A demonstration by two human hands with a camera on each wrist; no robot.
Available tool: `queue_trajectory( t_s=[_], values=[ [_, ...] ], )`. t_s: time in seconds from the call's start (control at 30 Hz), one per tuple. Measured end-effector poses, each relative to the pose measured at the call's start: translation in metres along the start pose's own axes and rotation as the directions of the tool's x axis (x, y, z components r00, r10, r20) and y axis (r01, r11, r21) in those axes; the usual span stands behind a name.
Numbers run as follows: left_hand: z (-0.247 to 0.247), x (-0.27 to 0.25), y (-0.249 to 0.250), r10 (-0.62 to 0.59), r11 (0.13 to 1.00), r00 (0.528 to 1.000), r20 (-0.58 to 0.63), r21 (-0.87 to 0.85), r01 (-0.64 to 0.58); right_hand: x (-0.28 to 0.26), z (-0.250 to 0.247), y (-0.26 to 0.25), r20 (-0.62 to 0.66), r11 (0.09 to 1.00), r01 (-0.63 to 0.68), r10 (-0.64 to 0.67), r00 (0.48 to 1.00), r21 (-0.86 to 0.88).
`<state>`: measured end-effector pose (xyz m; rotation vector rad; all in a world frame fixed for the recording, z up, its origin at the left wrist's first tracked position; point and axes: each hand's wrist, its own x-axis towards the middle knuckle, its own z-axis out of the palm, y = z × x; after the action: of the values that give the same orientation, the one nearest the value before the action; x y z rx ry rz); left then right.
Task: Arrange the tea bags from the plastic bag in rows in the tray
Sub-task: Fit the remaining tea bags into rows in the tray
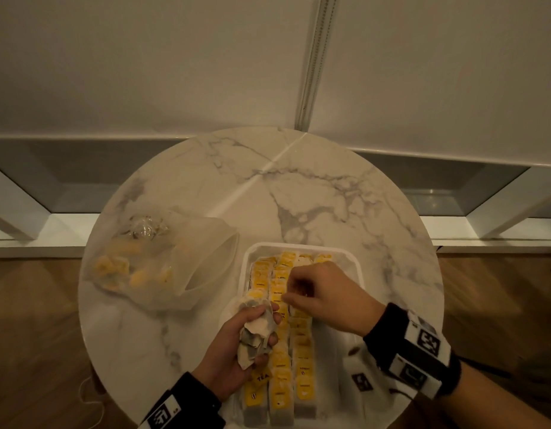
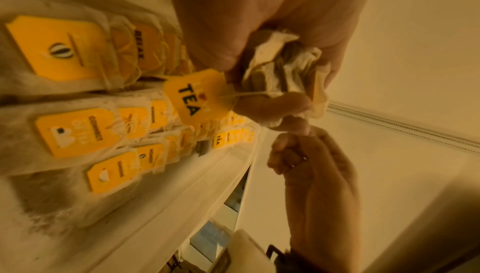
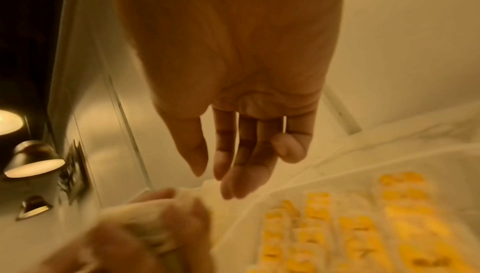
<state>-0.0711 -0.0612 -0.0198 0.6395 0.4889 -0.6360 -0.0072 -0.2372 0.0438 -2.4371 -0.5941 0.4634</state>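
Observation:
A white tray (image 1: 302,245) sits near the front of the round marble table (image 1: 268,181), with three rows of yellow-tagged tea bags (image 1: 280,366) lying in it. My left hand (image 1: 261,326) grips a crumpled bunch of tea bags (image 1: 255,332) over the tray's left edge. From that bunch (image 2: 280,72) a yellow "TEA" tag (image 2: 192,94) dangles on its string. My right hand (image 1: 294,292) hovers over the rows just right of the bunch. Its fingers (image 3: 241,164) hang fairly straight and hold nothing. The clear plastic bag (image 1: 162,261) lies to the left with several tea bags inside.
The tray's far right corner shows bare white floor (image 1: 345,267). Behind the table runs a white wall with a grey ledge (image 1: 82,168). Wood floor (image 1: 36,335) lies on both sides. Lit lamps (image 3: 33,160) appear in the right wrist view.

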Motion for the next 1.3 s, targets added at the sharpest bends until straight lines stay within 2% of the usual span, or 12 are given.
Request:
queue_trajectory(
  t_s=[0.13,0.3,0.37,0.5,0.57,0.67,0.73,0.8,0.97,1.07,1.17,1.3],
  values=[
    [0.005,-0.001,0.0,0.027,0.999,0.998,-0.048,0.019,-0.026,-0.022,0.016,-0.027,-0.077,0.978,0.088,-0.074,0.994,0.192],
    [0.003,0.0,-0.004,0.025,1.0,0.999,0.03,-0.02,-0.025,-0.03,0.042,-0.029,-0.12,0.995,0.079,-0.085,0.989,-0.053],
    [0.005,0.0,-0.006,0.023,1.0,0.999,0.042,-0.014,-0.022,-0.031,0.046,-0.026,-0.151,0.996,0.065,-0.073,0.986,-0.056],
    [0.009,-0.003,-0.003,0.014,1.0,1.0,0.013,0.012,-0.014,-0.034,0.041,-0.023,-0.249,0.977,0.046,0.007,0.968,0.208],
    [0.01,-0.003,-0.003,0.012,1.0,1.0,0.003,0.011,-0.012,-0.035,0.036,-0.019,-0.258,0.917,0.006,0.106,0.96,0.398],
    [0.01,-0.003,-0.005,0.012,1.0,1.0,0.011,-0.006,-0.012,-0.035,0.029,-0.011,-0.214,0.757,-0.019,0.209,0.954,0.653],
    [0.006,0.0,-0.007,0.022,1.0,0.999,0.041,0.005,-0.023,-0.035,0.027,-0.007,-0.175,0.647,-0.03,0.251,0.952,0.762],
    [0.005,0.001,-0.009,0.044,0.997,0.997,0.065,0.058,-0.048,-0.036,0.028,-0.004,-0.138,0.608,-0.046,0.251,0.958,0.793],
    [0.007,0.001,-0.008,0.077,0.981,0.995,0.056,0.173,-0.086,-0.039,0.031,-0.001,-0.056,0.651,-0.114,0.236,0.97,0.751],
    [0.006,0.0,-0.008,0.094,0.974,0.994,0.056,0.2,-0.104,-0.039,0.029,0.0,-0.068,0.659,-0.109,0.237,0.969,0.744],
    [0.008,-0.001,-0.009,0.096,0.972,0.993,0.065,0.207,-0.108,-0.038,0.032,0.002,-0.152,0.761,-0.055,0.2,0.968,0.647],
    [0.007,0.001,-0.008,0.088,0.985,0.993,0.074,0.139,-0.098,-0.038,0.021,0.008,-0.389,0.714,0.145,0.191,0.901,0.685]
  ],
)
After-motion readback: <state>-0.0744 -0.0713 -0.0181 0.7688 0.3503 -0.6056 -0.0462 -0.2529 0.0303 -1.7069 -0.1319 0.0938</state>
